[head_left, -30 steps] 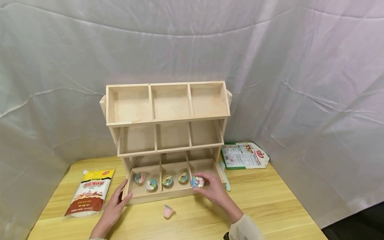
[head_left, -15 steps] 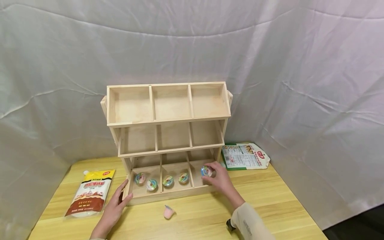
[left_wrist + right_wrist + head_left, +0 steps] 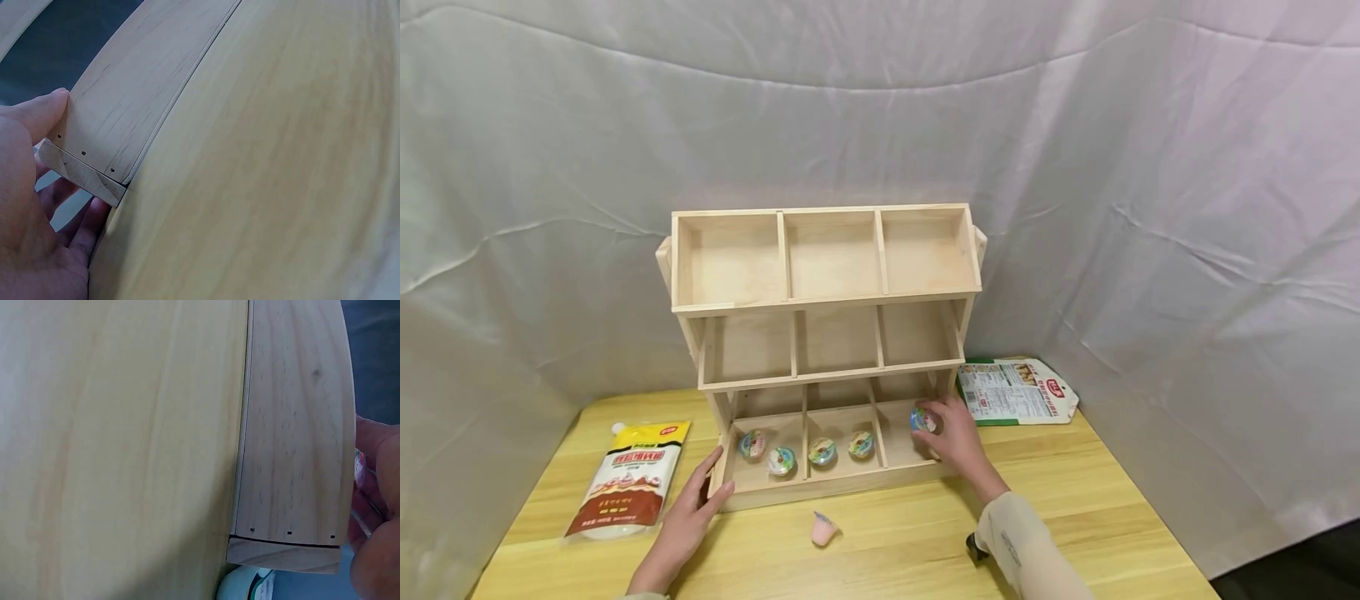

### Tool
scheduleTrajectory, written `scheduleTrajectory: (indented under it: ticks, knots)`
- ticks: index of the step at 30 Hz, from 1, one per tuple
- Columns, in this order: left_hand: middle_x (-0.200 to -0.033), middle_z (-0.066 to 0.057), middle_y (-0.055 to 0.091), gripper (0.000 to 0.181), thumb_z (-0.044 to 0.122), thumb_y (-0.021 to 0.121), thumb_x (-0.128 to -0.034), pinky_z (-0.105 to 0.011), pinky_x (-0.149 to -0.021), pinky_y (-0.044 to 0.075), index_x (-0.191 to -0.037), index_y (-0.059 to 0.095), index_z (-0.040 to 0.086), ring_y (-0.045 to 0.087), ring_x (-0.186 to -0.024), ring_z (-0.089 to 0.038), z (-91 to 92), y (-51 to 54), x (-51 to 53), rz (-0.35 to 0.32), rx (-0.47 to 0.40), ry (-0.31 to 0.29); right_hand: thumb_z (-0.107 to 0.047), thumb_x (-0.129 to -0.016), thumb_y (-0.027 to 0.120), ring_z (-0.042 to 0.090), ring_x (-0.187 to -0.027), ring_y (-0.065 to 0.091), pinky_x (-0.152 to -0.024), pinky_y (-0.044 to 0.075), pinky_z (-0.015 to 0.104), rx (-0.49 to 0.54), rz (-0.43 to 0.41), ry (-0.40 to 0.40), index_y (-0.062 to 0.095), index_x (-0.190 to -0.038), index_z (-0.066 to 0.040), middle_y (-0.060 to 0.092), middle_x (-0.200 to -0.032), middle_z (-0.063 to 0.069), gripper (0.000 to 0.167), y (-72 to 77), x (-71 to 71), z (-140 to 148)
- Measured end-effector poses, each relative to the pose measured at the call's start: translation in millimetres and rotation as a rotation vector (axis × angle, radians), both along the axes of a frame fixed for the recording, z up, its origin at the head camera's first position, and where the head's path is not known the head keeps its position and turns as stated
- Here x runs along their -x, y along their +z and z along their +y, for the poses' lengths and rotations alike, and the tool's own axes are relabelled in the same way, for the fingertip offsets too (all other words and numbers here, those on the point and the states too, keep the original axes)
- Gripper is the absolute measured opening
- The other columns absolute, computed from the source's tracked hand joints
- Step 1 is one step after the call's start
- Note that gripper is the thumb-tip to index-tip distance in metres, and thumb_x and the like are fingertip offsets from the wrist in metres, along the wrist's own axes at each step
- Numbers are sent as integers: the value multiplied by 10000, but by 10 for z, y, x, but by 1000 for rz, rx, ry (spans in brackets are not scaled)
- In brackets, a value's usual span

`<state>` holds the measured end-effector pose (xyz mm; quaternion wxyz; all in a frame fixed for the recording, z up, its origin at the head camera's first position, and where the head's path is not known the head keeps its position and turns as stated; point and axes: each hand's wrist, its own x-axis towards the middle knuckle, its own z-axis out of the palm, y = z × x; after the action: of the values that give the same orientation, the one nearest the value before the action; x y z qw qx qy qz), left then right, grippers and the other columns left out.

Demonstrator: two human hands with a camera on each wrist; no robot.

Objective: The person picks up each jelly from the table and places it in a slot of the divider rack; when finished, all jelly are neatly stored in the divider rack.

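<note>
A three-tier wooden rack (image 3: 842, 481) stands on the table, each tier split into three compartments. At its lower left front corner, my left hand (image 3: 685, 512) holds the bottom tray, thumb at the front and fingers along the side. My right hand (image 3: 958, 437) pinches a jelly cup (image 3: 923, 420) with a shiny lid, inside the bottom right compartment. In the right wrist view, the front board mostly hides that cup. Two jelly cups (image 3: 781, 461) lie in the bottom left compartment and two others (image 3: 822, 452) in the bottom middle. A pink jelly cup (image 3: 823, 529) lies tipped on the table.
A yellow, white and brown pouch (image 3: 628, 479) lies left of the rack. To the right is a green and white packet (image 3: 1018, 392). A pale green handle-like item (image 3: 237, 584) shows partly beside the tray. Grey cloth (image 3: 880, 142) hangs behind and at the sides.
My right hand has moved the jelly cup rightward and back, from near the divider deeper into the bottom right compartment. My left hand stays at the rack's corner.
</note>
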<state>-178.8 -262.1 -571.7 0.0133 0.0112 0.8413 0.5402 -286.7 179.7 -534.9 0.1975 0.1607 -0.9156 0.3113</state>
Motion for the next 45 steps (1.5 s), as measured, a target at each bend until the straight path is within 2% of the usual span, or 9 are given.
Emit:
scheduleTrajectory:
  ticks: [8, 14, 23, 30, 38, 45]
  knots:
    - [-1706, -284, 101, 711, 329, 523, -1100, -592, -1194, 259, -1668, 162, 99, 182, -1510, -590, 8, 2, 1, 20, 5, -1, -217, -690, 972, 342, -1018, 603, -898, 533, 510, -65, 29, -28, 789, -1114, -101, 732, -1036, 109, 476, -91, 92, 23]
    - [-1708, -281, 94, 721, 339, 530, -1096, -589, -1200, 243, -1670, 158, 109, 169, -1520, -579, -3, 3, 4, 6, 4, 0, -239, -684, 975, 305, -960, 596, -854, 522, 477, -77, 25, -45, 793, -1105, -106, 759, -1022, 91, 477, -126, 133, 13]
    - [-1702, -294, 102, 711, 319, 529, -1098, -570, -1182, 292, -1669, 161, 106, 201, -1513, -573, -3, -5, 11, 20, 2, 2, -235, -692, 971, 274, -909, 573, -819, 501, 446, -87, 24, -63, 802, -1090, -123, 777, -1024, 79, 446, -133, 137, -8]
    - [-1709, -283, 87, 730, 349, 534, -1093, -578, -1203, 247, -1674, 151, 128, 171, -1527, -563, -11, -13, 8, -4, 10, 4, -242, -683, 972, 240, -839, 531, -747, 456, 400, -99, 32, -73, 808, -1076, -126, 781, -1006, 66, 441, -135, 136, -12]
    - [-1707, -287, 90, 731, 346, 530, -1096, -576, -1195, 272, -1674, 142, 123, 186, -1521, -566, -4, -7, 11, 2, 7, 3, -274, -703, 959, 234, -865, 526, -766, 451, 410, -125, -4, -104, 814, -1076, -142, 791, -1045, 45, 422, -145, 134, -10]
    - [-1712, -276, 82, 738, 344, 537, -1093, -609, -1205, 229, -1674, 141, 121, 147, -1523, -582, -9, -6, 10, 1, 2, -4, -293, -704, 960, 234, -887, 528, -776, 449, 402, -132, -10, -109, 822, -1066, -151, 790, -1096, 16, 413, -151, 140, -11]
